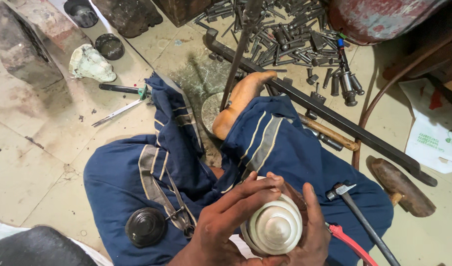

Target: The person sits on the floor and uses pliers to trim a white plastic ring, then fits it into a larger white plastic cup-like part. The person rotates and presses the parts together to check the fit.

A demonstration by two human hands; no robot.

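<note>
Hands grip white conch shell [275,227] over lap: left hand [221,226] fingers [250,189] wrapped across its top, right hand [312,231] fingers clamped behind it. Hammer [356,209] just right of fingers.

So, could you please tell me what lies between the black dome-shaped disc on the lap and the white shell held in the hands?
In the head view, a pair of metal dividers lies on the blue cloth between the black disc and the white shell, beside the left hand.

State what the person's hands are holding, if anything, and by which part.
Both hands, left and right, hold a white, spiral-ridged conch shell, wrapped around its sides, with its pointed spiral end facing the camera.
</note>
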